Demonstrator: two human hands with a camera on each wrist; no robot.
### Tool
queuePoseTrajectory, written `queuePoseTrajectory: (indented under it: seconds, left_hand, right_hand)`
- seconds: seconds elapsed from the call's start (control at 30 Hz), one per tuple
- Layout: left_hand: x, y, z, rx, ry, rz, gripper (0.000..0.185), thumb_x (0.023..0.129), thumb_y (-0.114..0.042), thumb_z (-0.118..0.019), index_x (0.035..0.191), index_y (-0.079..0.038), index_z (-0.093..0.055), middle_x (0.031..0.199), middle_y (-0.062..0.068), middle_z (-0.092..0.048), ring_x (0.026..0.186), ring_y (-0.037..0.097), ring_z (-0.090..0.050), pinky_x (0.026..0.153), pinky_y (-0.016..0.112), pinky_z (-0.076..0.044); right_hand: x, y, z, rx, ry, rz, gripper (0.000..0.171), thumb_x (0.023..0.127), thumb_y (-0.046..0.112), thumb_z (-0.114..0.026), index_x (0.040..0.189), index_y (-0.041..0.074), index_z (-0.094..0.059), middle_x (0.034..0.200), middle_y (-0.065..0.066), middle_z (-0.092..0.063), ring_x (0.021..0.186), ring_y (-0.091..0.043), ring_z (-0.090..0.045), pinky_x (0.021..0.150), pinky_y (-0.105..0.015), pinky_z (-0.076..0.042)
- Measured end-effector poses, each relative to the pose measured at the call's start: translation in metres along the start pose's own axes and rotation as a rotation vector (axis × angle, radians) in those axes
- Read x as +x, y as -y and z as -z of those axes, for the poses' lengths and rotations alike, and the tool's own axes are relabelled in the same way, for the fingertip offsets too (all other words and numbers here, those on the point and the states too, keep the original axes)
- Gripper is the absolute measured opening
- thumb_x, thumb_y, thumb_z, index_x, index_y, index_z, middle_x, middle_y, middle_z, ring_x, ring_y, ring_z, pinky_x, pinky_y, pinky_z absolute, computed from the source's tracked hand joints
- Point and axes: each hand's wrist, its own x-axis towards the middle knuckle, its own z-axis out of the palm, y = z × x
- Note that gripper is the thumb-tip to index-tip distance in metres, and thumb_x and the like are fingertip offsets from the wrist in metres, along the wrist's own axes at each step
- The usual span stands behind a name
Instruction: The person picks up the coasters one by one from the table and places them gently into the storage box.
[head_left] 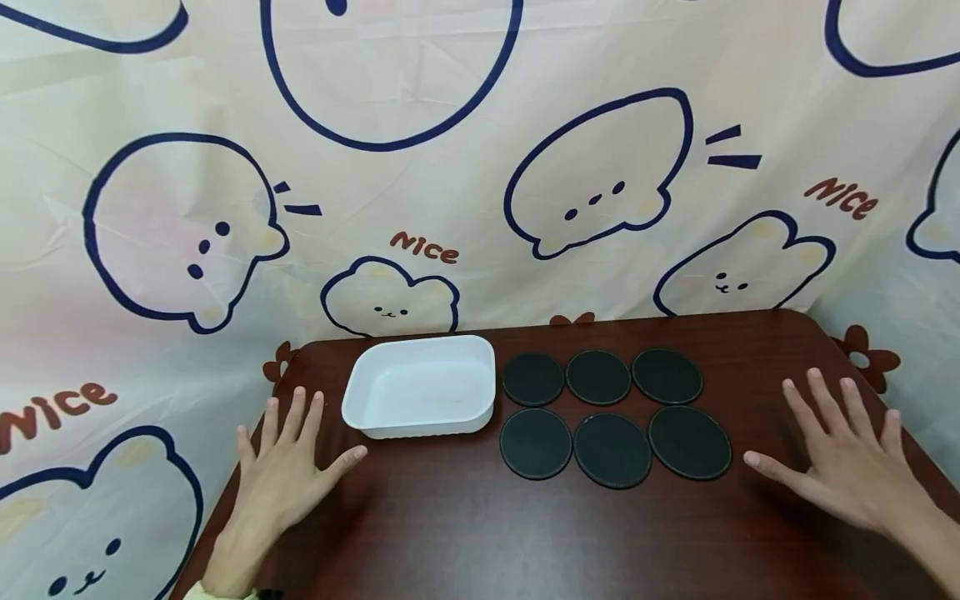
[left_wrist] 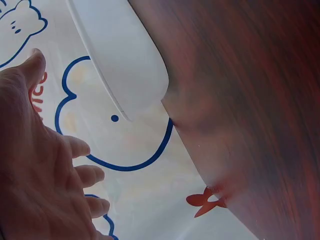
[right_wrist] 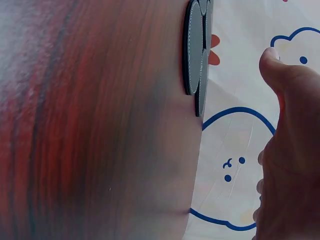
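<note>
My left hand point(head_left: 281, 471) is spread with straight fingers over the left part of the table, holding nothing. Just to its right stands a white rectangular plastic tub point(head_left: 420, 387), whose side also shows in the left wrist view. On the far right my right hand point(head_left: 855, 462) is likewise spread and holds nothing. Between the hands, several round black coasters point(head_left: 690, 442) lie flat in two rows; the front right one is nearest the right thumb. Light stitching runs round the rim of a coaster point(right_wrist: 195, 50) in the right wrist view.
The dark brown wooden table point(head_left: 450, 533) has rounded far corners. Behind and beside it hangs a pale cloth point(head_left: 480, 192) printed with cartoon bears and red-brown lettering. A pale sleeve cuff point(head_left: 217, 592) shows at the left wrist.
</note>
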Motion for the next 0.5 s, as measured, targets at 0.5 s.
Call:
queuePoseTrajectory:
  seconds: [0.5]
  left_hand:
    - [0.032,0.006,-0.014,-0.225,0.031,-0.037,0.127,0.090,-0.069,-0.074,0.172,-0.002,-0.004,0.178,0.031,-0.004,0.163,0.058,-0.003,0.123,0.084,-0.007]
  right_hand:
    - [0.032,0.012,-0.007,0.227,0.025,0.142,0.122,0.096,0.067,-0.068,0.171,0.003,0.003,0.176,-0.028,0.017,0.162,-0.054,0.020,0.119,-0.087,-0.001]
